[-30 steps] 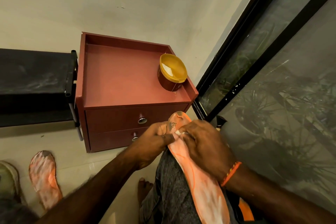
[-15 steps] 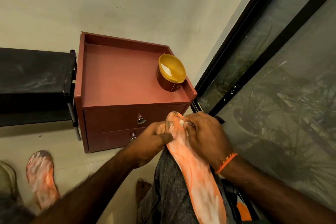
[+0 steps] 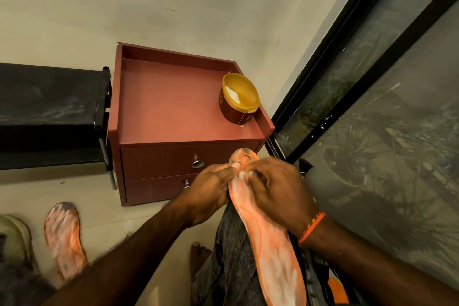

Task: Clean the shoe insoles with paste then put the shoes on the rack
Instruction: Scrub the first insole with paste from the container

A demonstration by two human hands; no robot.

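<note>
Firstly, landmark: a reddish-brown two-drawer cabinet (image 3: 173,112) stands on the floor against a pale wall; every place below is given relative to it.
Far left: a black shoe rack (image 3: 49,112) touches the cabinet's left side.
Lower left: a pale shoe (image 3: 15,236), cut off by the frame edge, lies on the floor left of and nearer than the cabinet.
Beside that shoe: a loose orange insole (image 3: 65,238) smeared with white paste lies flat on the floor.
Cabinet top: a yellow-rimmed paste tub (image 3: 239,99) sits open at the right rear corner.
Left hand (image 3: 211,189): in front of the drawers, fingers and thumb pinching the left edge of a second insole.
Held insole (image 3: 268,243): orange, streaked white, lying along the person's grey-trousered leg (image 3: 233,251), its tip pointing toward the cabinet's lower right.
Right hand (image 3: 275,189): fingers curled, pressing onto the insole's upper part; fingertips white with paste.
Right wrist: an orange thread bracelet (image 3: 312,226).
Right of the cabinet: a black-framed glass door (image 3: 372,107).
</note>
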